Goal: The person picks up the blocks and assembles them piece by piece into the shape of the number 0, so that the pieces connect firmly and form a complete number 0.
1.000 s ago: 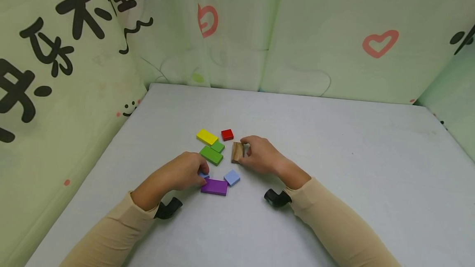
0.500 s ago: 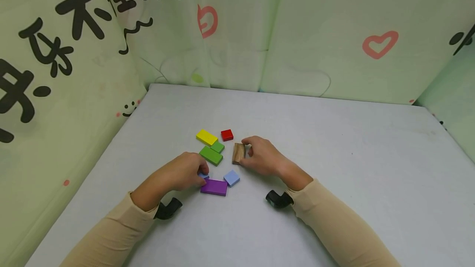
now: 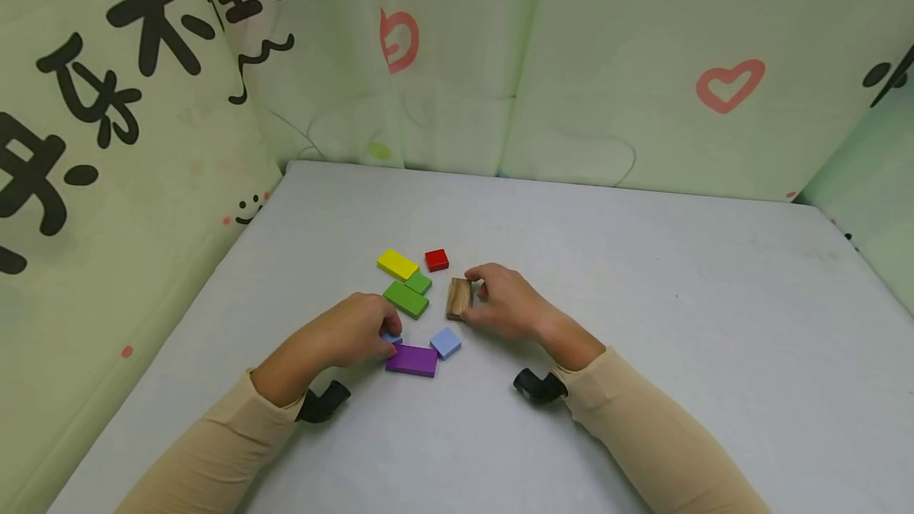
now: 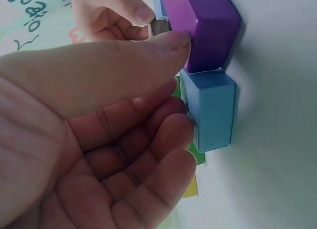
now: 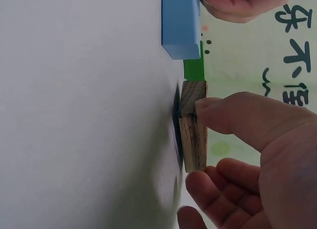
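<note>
The right hand [image 3: 507, 304] pinched the wooden block [image 3: 458, 297], while the left hand [image 3: 353, 331] held a small blue block [image 4: 210, 110] beside the purple block [image 3: 412, 359].

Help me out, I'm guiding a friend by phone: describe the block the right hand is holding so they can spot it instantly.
On the grey table lies a small cluster of flat coloured blocks. At its right edge the right hand pinches the wooden block. It alone is bare brown wood with visible grain; the others are painted.
</note>
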